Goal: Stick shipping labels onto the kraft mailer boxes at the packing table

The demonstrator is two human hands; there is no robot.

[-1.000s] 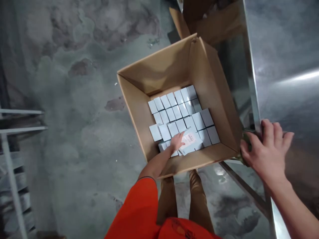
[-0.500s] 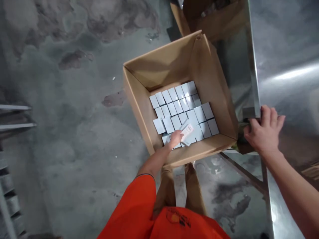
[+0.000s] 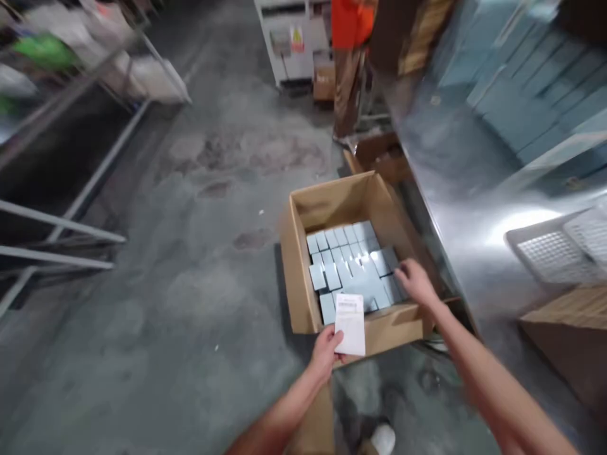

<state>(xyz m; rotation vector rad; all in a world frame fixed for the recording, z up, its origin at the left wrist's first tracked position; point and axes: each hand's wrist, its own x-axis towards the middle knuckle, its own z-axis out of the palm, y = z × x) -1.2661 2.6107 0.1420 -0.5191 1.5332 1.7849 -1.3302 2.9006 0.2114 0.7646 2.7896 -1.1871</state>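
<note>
Our left hand (image 3: pixel 327 351) pinches a small white rectangular paperboard carton (image 3: pixel 351 325) by its lower left edge, thumb across the front, just above the near wall of the open brown corrugated cardboard box (image 3: pixel 297 287). We judge the carton light, stiff at its corners but easily dented on the flat faces, and its smooth skin a little slippery; a hold across the narrow edges suits it best. Beyond the grip, our right hand (image 3: pixel 416 282) lies on the packed rows of glossy pale blue-grey cartons (image 3: pixel 344 249); whether it clasps one we cannot tell.
</note>
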